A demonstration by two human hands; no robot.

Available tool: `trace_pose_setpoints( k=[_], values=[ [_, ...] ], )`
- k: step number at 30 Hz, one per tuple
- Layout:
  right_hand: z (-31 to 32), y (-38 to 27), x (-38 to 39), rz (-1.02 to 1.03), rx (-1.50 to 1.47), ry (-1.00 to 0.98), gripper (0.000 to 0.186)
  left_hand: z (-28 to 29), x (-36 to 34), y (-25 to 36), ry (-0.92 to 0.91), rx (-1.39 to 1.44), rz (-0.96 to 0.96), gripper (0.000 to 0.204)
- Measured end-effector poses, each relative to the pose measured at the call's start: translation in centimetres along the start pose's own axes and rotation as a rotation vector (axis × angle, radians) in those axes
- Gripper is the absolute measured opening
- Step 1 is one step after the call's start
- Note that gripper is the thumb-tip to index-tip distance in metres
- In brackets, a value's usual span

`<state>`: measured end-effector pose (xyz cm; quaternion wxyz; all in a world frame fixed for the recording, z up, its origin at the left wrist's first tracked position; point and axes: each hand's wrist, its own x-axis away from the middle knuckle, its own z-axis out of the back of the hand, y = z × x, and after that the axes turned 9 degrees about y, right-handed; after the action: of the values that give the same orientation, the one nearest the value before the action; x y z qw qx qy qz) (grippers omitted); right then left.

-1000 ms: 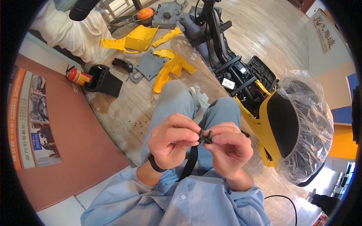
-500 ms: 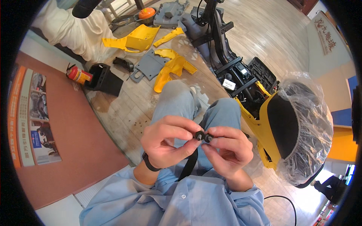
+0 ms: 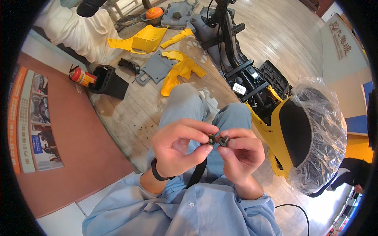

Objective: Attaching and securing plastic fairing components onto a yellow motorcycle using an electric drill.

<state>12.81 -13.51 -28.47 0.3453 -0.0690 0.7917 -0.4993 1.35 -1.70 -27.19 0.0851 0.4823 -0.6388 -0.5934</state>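
Above my knees, my left hand point(image 3: 177, 147) pinches a small dark bolt point(image 3: 211, 140) between thumb and fingers, its rounded end showing. Close by on the right, my right hand point(image 3: 243, 154) grips a second dark bolt point(image 3: 223, 141) at its fingertips, tilted with a flange-like head. A narrow gap separates the two bolts. Their threads are too small to make out. On the floor left of my knee lie several tiny dark screws point(image 3: 146, 129).
Yellow panels point(image 3: 143, 39) and a grey plate point(image 3: 156, 67) lie on the floor ahead. A stripped scooter frame point(image 3: 232, 51) with a plastic-wrapped seat point(image 3: 299, 129) stands to the right. At left are a fire extinguisher point(image 3: 82, 76) and a black bin-like part point(image 3: 112, 84).
The bolts have moved slightly apart and turned in my fingers; the right one now shows its side. At the far right edge, a person in dark clothing has come closer.
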Motion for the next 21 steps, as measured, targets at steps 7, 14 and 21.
trace_pose_setpoints(
  k=[7, 14, 21],
  values=[
    [0.1, 0.7, 0.0, 0.014, -0.004, -0.019, 0.022, -0.3, 0.8, -0.6, 0.123, 0.298, 0.337, 0.02],
    [0.0, 1.0, 0.0, 0.017, -0.058, -0.044, 0.021, -0.7, 1.1, -1.2, 0.114, 0.258, 0.302, 0.023],
    [0.1, 1.1, 0.1, -0.101, -0.134, -0.065, 0.016, -0.7, 1.1, -1.1, 0.059, 0.131, 0.345, 0.021]
  ],
)
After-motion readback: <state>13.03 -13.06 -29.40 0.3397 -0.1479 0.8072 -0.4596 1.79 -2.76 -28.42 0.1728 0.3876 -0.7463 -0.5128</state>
